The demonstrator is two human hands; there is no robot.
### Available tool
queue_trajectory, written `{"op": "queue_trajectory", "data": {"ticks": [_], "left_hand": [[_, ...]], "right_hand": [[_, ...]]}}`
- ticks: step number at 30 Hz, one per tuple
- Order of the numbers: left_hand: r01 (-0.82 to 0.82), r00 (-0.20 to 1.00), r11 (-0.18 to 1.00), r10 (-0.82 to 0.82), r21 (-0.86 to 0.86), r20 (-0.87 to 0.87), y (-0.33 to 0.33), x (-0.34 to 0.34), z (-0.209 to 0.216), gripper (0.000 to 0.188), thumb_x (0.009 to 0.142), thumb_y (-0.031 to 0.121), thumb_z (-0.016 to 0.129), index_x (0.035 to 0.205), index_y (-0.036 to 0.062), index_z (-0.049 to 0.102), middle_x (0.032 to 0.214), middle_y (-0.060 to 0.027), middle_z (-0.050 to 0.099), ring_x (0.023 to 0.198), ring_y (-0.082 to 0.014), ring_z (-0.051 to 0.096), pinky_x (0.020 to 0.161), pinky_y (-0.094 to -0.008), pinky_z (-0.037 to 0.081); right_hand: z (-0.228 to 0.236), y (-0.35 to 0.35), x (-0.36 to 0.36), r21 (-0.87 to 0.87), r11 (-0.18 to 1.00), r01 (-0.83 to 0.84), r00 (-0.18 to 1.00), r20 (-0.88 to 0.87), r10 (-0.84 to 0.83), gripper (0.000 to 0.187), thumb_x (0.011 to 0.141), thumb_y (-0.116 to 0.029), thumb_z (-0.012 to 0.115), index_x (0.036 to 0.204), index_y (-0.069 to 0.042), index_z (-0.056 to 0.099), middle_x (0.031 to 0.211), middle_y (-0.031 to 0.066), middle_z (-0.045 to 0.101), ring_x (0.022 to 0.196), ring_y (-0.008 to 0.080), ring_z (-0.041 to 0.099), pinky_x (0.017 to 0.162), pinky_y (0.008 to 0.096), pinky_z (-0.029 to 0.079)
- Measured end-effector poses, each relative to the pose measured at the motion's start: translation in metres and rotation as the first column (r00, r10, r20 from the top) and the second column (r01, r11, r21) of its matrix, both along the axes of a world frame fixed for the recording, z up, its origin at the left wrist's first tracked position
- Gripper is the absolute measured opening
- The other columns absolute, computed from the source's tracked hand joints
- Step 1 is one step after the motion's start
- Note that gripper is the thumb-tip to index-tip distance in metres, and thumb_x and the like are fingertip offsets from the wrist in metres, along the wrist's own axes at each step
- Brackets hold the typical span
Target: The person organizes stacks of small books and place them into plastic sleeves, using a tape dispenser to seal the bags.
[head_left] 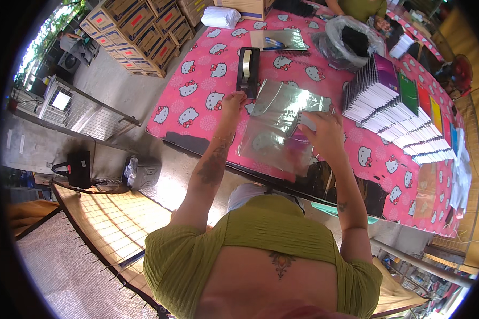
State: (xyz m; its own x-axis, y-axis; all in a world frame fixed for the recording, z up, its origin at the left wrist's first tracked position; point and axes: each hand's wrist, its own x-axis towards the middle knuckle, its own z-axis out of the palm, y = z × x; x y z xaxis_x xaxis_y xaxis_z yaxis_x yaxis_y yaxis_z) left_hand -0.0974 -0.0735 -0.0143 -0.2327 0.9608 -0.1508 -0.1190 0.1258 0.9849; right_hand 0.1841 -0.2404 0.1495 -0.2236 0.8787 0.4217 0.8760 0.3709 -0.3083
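On the pink patterned table cover stands a black tape dispenser (247, 72) with a roll of clear tape. My left hand (233, 101) is at its near end, fingertips pinched together; whatever is between them is too small to make out. To the right lies a shiny clear plastic sheet (266, 133), creased and catching the light. My right hand (324, 130) is over its right part, fingers bent around a small spiral notebook (307, 122) with white page edges. The hand hides much of that notebook, and a purple tint shows through the plastic below it.
Rows of spiral notebooks (378, 101) with coloured covers stand at the right. Behind them is a clear plastic bag (346, 45) holding something black. Pens (274, 42) lie on a clear sheet at the back. Stacked cartons (138, 32) stand beyond the table; another person (362, 8) is across it.
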Motion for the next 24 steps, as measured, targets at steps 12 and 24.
{"op": "queue_trajectory", "data": {"ticks": [12,24], "left_hand": [[0.841,0.533,0.438,-0.771,0.317,-0.349,-0.046,0.067,0.116,0.019,0.091,0.005,0.067,0.109,0.0037,0.063,0.096,-0.0006,0.065,0.093,-0.0094,0.060,0.084,-0.0304,0.047],[0.911,0.409,0.275,-0.525,0.307,-0.746,-0.037,0.105,0.145,0.014,0.082,0.011,0.075,0.095,0.0171,0.075,0.133,-0.0076,0.051,0.126,-0.0269,0.044,0.106,-0.0448,0.033]], "right_hand": [[0.004,0.001,-0.004,-0.044,0.996,0.072,0.995,0.070,-0.069,0.035,0.081,-0.034,0.072,0.110,-0.014,0.070,0.096,0.0044,0.071,0.091,0.0233,0.065,0.092,0.0439,0.038],[0.031,0.038,0.070,-0.378,0.914,0.150,0.972,-0.114,-0.207,0.042,0.083,-0.034,0.072,0.114,-0.005,0.067,0.112,0.0144,0.066,0.096,0.0239,0.066,0.082,0.0391,0.051]]}}
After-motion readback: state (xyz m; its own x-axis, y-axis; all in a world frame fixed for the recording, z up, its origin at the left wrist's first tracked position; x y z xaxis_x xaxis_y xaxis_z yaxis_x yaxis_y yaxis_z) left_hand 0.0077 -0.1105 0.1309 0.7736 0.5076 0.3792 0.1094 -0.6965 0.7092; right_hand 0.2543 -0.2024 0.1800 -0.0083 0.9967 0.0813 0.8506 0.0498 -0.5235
